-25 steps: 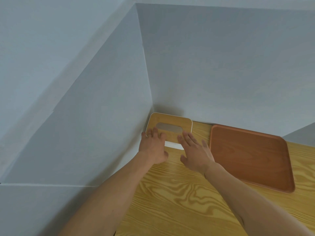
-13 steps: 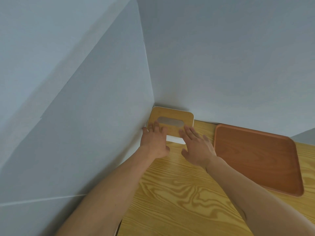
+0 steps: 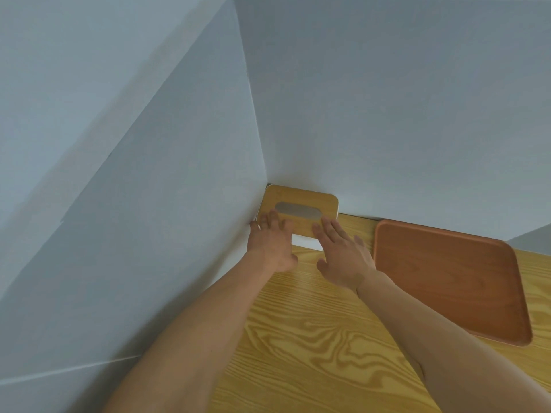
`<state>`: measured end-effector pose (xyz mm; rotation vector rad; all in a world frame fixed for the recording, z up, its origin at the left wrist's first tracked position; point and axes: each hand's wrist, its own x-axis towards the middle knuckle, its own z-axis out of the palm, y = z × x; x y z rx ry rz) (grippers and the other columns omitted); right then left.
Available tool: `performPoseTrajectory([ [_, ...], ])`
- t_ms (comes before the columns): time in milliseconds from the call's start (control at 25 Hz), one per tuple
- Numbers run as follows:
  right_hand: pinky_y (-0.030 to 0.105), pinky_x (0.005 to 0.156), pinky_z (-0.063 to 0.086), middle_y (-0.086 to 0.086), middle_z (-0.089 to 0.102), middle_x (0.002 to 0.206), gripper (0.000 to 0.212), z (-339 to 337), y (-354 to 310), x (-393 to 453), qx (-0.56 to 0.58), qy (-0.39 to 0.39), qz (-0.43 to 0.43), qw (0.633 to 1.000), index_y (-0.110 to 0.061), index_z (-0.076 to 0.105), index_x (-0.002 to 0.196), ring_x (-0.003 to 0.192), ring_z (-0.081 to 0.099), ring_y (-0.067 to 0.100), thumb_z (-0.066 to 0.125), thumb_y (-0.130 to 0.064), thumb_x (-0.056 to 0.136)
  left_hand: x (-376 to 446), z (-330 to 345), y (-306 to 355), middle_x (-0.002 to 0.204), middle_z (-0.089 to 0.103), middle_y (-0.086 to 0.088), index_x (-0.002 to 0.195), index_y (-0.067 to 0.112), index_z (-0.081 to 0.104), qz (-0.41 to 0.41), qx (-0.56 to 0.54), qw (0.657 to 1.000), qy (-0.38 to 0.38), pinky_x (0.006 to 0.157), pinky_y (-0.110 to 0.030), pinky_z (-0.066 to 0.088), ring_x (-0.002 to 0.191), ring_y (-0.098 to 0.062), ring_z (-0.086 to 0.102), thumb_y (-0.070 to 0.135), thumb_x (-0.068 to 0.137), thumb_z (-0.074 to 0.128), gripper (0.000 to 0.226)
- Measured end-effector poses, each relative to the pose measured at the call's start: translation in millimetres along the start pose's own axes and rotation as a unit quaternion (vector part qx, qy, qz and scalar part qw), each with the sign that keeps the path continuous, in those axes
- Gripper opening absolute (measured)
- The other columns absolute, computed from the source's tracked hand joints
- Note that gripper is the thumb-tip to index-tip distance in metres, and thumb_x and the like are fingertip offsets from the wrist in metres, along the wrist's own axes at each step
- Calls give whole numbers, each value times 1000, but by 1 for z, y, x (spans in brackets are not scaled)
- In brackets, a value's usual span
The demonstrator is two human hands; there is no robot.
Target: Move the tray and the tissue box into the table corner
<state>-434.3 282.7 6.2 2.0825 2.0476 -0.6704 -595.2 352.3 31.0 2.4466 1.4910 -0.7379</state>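
The tissue box (image 3: 301,201), white with a light wooden lid and a grey oval slot, sits tight in the table corner where the two walls meet. My left hand (image 3: 269,244) lies flat on the lid's near left part, fingers spread. My right hand (image 3: 343,254) rests with its fingertips on the lid's near right edge, fingers apart. Neither hand grips the box. The reddish-brown wooden tray (image 3: 447,278) lies flat on the table to the right of the box, its far edge against the back wall.
The pale wooden table (image 3: 313,338) extends toward me between my forearms. Grey-white walls (image 3: 387,114) close off the left side and the back. A narrow strip of table separates the box from the tray.
The box has slid a little farther into the corner under both hands. The tray has not moved on the table; the view shifted slightly.
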Motion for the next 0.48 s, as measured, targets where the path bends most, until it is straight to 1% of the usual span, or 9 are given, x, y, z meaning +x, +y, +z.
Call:
performPoseTrajectory([
  [160, 58, 123, 9, 1, -14, 172, 85, -9, -5, -3, -21, -29, 4, 999, -23, -7, 162, 157, -11, 20, 49, -32, 99, -7, -6, -3, 167, -4, -17, 156, 16, 13, -7, -55, 998, -16, 121, -54, 12, 154, -31, 0, 41, 91, 56, 83],
  [280, 56, 124, 10, 3, -6, 173, 83, -22, -10, -11, -24, -7, 2, 1000, -20, -2, 162, 158, -5, 22, 50, -32, 99, -17, -7, -2, 168, 3, -11, 158, 18, 15, -19, -106, 994, -3, 120, -52, 18, 154, -29, 8, 43, 93, 52, 79],
  [360, 54, 124, 14, 3, 6, 173, 75, -31, -12, -23, -15, 15, 3, 1000, -21, 8, 162, 158, 2, 22, 48, -36, 101, -28, -8, 3, 167, 16, -9, 156, 20, 22, -18, -104, 994, 22, 116, -49, 26, 151, -29, 18, 47, 93, 50, 75],
  [480, 53, 123, 18, 5, 26, 168, 59, -36, -15, -49, -41, 11, 18, 999, -21, 34, 157, 157, 8, 25, 43, -43, 103, -48, -6, 8, 155, 40, -4, 148, 22, 42, 2, -135, 990, 43, 106, -45, 36, 143, -26, 35, 48, 89, 51, 65],
])
